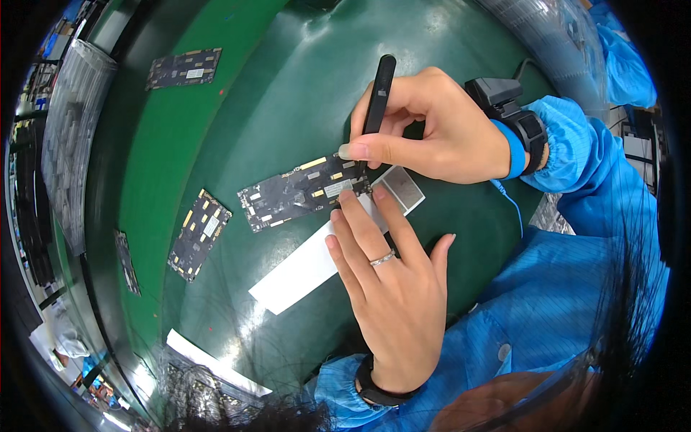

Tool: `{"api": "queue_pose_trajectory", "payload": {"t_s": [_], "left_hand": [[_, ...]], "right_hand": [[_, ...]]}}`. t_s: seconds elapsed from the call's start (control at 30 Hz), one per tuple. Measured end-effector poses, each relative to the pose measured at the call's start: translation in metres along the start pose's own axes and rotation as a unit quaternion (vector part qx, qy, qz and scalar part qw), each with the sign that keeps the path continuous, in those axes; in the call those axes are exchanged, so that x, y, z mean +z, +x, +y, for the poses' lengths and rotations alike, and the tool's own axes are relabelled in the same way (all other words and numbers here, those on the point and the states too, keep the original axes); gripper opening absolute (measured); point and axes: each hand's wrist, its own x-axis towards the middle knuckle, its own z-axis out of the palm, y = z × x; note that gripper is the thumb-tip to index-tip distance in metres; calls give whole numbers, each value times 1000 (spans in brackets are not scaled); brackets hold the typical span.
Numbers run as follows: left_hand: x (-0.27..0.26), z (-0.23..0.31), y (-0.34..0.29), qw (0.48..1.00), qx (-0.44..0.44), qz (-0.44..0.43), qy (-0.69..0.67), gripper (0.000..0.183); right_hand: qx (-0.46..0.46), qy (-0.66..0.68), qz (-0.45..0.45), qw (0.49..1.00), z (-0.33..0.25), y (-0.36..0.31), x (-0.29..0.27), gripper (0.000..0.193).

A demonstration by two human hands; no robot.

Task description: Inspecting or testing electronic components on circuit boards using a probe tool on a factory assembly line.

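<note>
Black tweezers (379, 93) are pinched in my right hand (439, 129), their tip down at the right end of a dark circuit board (277, 200). This board lies flat on the green mat and carries small gold and silver parts and a pale label. My left hand (396, 295) is stretched out palm down, fingers apart, its fingertips at the board's lower right edge. Under those fingers runs a white strip (295, 277), partly hidden by the hand. A grey rectangular patch with a white border (400, 191) shows between both hands.
More circuit boards lie to the left: one (200, 234) near the middle, one (184, 68) far off, one (127, 263) by the edge. Stacked clear plastic trays (75, 144) stand at far left, others (554, 43) at upper right. A blue cord (509, 201) hangs from my right wrist strap.
</note>
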Motion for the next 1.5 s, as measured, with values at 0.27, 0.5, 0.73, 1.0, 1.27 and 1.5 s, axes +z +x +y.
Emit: {"api": "queue_pose_trajectory", "payload": {"t_s": [0.27,0.5,0.73,1.0,1.27,1.5], "left_hand": [[-4,0,3,1000,-2,-3,1,87],[-4,-3,6,1000,19,7,23,85],[-31,-54,39,994,49,92,-9,57],[-85,-144,112,980,146,106,-89,29],[-104,-243,187,981,116,144,60,61],[-100,-225,214,990,115,74,-26,23]], "right_hand": [[-1,-11,-3,1000,-1,2,-1,23],[-75,-21,-25,997,-5,9,-15,20],[-52,32,23,998,-12,6,-22,19],[-55,128,82,987,-7,-1,-22,19],[-67,88,34,993,-10,9,-19,15],[-37,100,-5,994,-12,8,-14,18]]}}
